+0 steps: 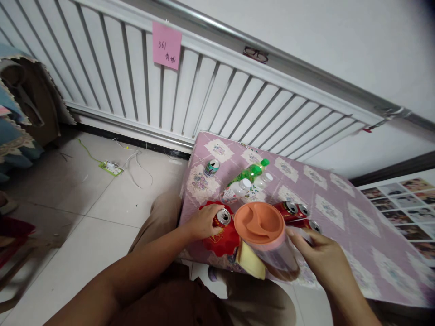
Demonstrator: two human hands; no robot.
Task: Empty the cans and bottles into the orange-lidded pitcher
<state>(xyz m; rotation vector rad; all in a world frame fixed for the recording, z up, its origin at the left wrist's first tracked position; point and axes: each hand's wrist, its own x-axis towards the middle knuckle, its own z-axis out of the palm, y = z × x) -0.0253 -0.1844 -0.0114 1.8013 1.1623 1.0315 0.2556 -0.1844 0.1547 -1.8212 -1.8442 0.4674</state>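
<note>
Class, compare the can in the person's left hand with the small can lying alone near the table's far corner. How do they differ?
The red can stands upright in the left hand; the teal-and-white can lies on its side, untouched. The red one sits on a red bag, the other on the tablecloth. Both have silver tops.

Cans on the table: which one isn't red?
The teal can, lying alone near the table's far left corner; the other cans are red and sit close to the hands.

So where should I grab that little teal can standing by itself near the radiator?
Probably around its round side wall, coming from above and the near side. The teal can stands upright and apart from the bottles, so fingers can wrap its middle freely. Its flat top offers no handle. The left hand is closer, though it already rests on a red can.
</note>
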